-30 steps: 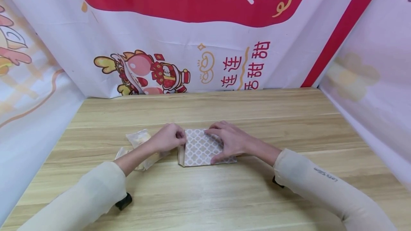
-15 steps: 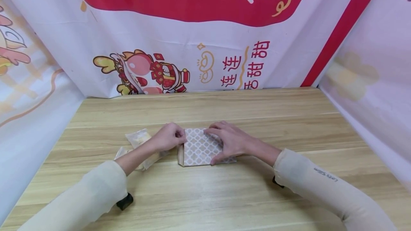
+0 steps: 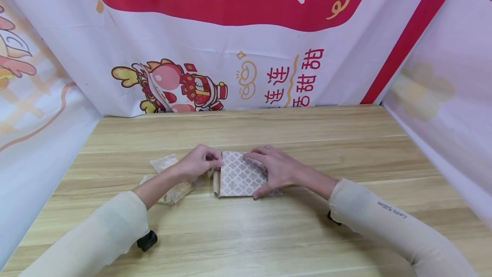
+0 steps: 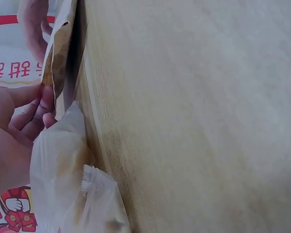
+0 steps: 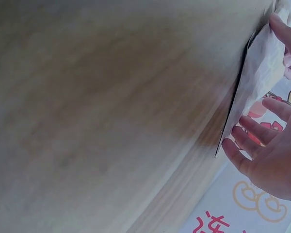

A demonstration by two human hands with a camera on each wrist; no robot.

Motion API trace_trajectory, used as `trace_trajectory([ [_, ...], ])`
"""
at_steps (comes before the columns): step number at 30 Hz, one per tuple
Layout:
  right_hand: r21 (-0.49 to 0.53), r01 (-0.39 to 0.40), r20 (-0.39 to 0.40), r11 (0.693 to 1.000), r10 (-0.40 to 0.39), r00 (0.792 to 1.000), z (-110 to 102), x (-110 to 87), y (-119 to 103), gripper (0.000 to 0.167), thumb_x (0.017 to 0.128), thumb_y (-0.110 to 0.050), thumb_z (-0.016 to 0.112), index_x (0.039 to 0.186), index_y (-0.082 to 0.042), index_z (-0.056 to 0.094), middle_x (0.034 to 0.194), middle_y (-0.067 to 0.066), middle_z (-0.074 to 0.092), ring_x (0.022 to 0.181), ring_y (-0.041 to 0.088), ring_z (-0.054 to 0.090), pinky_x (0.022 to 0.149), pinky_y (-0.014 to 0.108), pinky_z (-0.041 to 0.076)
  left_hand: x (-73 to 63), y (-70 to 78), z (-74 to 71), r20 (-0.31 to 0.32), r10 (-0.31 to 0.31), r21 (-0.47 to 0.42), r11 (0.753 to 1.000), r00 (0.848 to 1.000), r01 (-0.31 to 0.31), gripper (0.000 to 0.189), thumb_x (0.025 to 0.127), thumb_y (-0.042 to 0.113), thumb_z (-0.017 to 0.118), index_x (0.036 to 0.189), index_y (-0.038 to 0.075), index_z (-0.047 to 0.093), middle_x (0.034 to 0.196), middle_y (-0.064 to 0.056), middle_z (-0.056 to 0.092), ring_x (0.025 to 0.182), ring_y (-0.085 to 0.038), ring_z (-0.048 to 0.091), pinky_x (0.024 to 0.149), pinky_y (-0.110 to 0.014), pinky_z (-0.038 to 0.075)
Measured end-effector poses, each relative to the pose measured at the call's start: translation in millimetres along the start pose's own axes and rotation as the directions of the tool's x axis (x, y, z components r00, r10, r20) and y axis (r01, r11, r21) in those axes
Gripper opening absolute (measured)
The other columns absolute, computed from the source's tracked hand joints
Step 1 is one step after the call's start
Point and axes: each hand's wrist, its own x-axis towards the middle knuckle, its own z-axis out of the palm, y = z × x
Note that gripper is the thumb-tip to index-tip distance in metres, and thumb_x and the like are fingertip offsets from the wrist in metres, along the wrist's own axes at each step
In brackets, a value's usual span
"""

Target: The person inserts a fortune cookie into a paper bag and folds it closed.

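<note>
A flat paper bag (image 3: pixel 238 178) with a white and beige lattice pattern lies in front of me in the head view, its brown-lined mouth at the left end. My left hand (image 3: pixel 197 161) pinches the bag's edge at that mouth between thumb and fingers. In the left wrist view, the thumb and fingers of the left hand (image 4: pixel 19 116) meet on the rim of the bag (image 4: pixel 62 43). Across the bag's right part, my right hand (image 3: pixel 274 166) rests with thumb and fingers spread. In the right wrist view, fingertips of the right hand (image 5: pixel 266 150) touch the bag (image 5: pixel 257 73).
Clear plastic packets (image 3: pixel 178 191) with pale yellowish contents lie left of the bag, partly beneath my left forearm. The wooden table (image 3: pixel 250 238) ends at a printed cloth (image 3: pixel 238 46) behind, and similar cloths hang at both sides.
My left hand has shifted slightly away from me, and the left end of the bag has moved a little with it. The right hand stays in place.
</note>
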Motion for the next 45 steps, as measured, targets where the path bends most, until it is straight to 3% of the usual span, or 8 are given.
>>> trace_trajectory([
  [5,-0.011,0.016,-0.019,1.000,-0.016,1.000,0.4,-1.0,-1.5,0.110,0.067,-0.065,0.087,0.155,-0.013,0.047,0.149,0.015,0.052,0.137,0.031,0.047,0.115,0.051,0.042,0.7,1.0,1.2,-0.008,-0.050,-0.074,0.996,0.999,0.049,0.013,0.100,0.001,0.064,0.091,-0.005,0.072,0.085,-0.007,0.069,0.081,-0.016,0.058,0.073,-0.027,0.049],
  [10,-0.007,0.013,-0.029,1.000,-0.014,0.999,0.9,-2.1,-1.6,0.110,0.067,-0.065,0.087,0.155,-0.013,0.047,0.150,0.014,0.051,0.138,0.032,0.046,0.116,0.052,0.041,1.1,0.9,1.1,-0.002,-0.113,-0.164,0.980,0.994,0.111,0.013,0.100,0.003,0.064,0.095,-0.005,0.072,0.087,-0.004,0.071,0.086,-0.014,0.061,0.086,-0.029,0.050],
  [17,0.012,0.016,-0.047,1.000,-0.015,0.999,2.2,-3.7,-0.6,0.111,0.067,-0.065,0.088,0.155,-0.013,0.047,0.150,0.014,0.051,0.139,0.032,0.046,0.116,0.053,0.040,2.7,-1.3,0.1,0.019,-0.130,-0.207,0.970,0.991,0.131,0.013,0.100,0.006,0.066,0.099,-0.005,0.073,0.088,-0.001,0.071,0.088,-0.014,0.062,0.092,-0.030,0.047],
  [25,0.007,0.003,-0.042,1.000,-0.003,0.999,2.6,-3.7,-0.1,0.111,0.065,-0.066,0.088,0.154,-0.014,0.048,0.150,0.013,0.051,0.139,0.032,0.046,0.116,0.053,0.040,-1.9,1.4,-0.9,0.085,-0.096,-0.097,0.990,0.992,0.104,0.009,0.096,0.005,0.071,0.098,-0.004,0.075,0.091,-0.005,0.069,0.085,-0.017,0.059,0.077,-0.029,0.049],
  [36,0.011,-0.029,-0.022,1.000,0.029,0.999,3.8,-2.7,0.9,0.114,0.064,-0.067,0.089,0.156,-0.015,0.046,0.152,0.012,0.050,0.141,0.031,0.044,0.118,0.052,0.038,-2.0,-1.9,-2.6,0.165,-0.052,-0.148,0.986,0.985,0.077,0.010,0.098,0.002,0.066,0.096,-0.006,0.072,0.087,-0.004,0.069,0.084,-0.018,0.061,0.086,-0.031,0.048],
  [45,0.011,-0.028,-0.029,1.000,0.029,0.999,3.3,-1.5,-0.3,0.114,0.063,-0.063,0.091,0.155,-0.013,0.047,0.150,0.012,0.052,0.139,0.030,0.046,0.117,0.051,0.040,-5.4,-1.7,-3.3,0.253,-0.016,-0.084,0.996,0.967,0.038,0.008,0.093,0.004,0.074,0.093,-0.004,0.073,0.088,-0.002,0.069,0.085,-0.015,0.062,0.080,-0.026,0.049],
])
